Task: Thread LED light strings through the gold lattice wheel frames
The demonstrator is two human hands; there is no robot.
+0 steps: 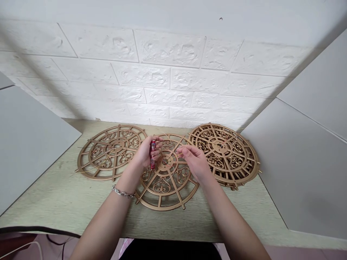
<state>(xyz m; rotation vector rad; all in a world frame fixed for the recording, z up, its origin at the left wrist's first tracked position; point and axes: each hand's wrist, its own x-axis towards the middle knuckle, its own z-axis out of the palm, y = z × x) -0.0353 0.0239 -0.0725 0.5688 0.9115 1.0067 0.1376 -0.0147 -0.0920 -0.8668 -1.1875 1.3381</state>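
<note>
My left hand [148,152] is wrapped round a small red cylinder [153,155], held upright above the middle gold openwork disc [162,207]. To its right, my right hand [193,159] has thumb and fingers pinched together on a thin yellowish strand. Both hands are over the upper part of this disc, and the strand ends near its centre are too fine to follow. Scrollwork and spokes show below the hands; my hands hide parts of the disc's left and right sides.
Another gold disc [81,164] lies at the left, with thin strands across it. At the right is a stack of similar discs [251,159]. They rest on a pale green table [67,202], between grey panels, before a white brick-patterned wall [157,74]. A black cable [40,229] runs at lower left.
</note>
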